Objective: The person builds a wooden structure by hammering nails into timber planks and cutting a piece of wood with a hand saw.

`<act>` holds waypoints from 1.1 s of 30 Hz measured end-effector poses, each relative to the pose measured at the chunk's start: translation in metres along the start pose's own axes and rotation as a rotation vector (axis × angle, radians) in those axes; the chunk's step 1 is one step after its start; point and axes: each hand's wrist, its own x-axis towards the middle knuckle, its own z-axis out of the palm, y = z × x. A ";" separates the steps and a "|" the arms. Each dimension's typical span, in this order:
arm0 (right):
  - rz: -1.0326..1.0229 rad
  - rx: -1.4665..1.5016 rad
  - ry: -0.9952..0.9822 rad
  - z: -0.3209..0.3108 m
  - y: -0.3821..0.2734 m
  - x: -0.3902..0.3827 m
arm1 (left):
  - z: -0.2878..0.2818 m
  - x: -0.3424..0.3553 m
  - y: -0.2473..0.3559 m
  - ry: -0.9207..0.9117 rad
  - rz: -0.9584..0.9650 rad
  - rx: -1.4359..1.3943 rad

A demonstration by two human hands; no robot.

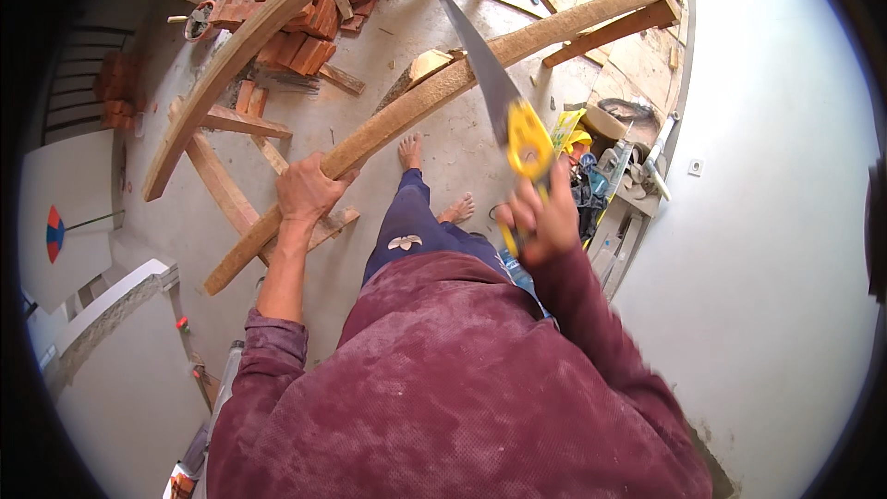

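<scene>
My left hand [309,189] is closed over a long rough wooden beam [407,115], close to its near left end. The beam runs slantwise to the far right, across wooden supports. In my right hand [543,220] is a handsaw [529,140] with a yellow handle, slightly smeared by motion. Its grey blade points up and to the far left, passing in front of the beam in the picture. Whether the teeth touch the wood I cannot tell. Behind the beam, by the blade, lies a shorter piece of wood [430,65] with a pale face.
A second long beam [236,65] slants along the left on a wooden stand [217,176]. Red bricks [309,32] are heaped at the far left. Tools, bags and a yellow package [568,129] lie by the white wall [776,176] at right. My bare feet are under the beam.
</scene>
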 end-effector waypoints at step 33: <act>0.020 0.066 0.001 0.006 0.008 -0.019 | -0.007 0.000 -0.005 0.015 -0.028 -0.001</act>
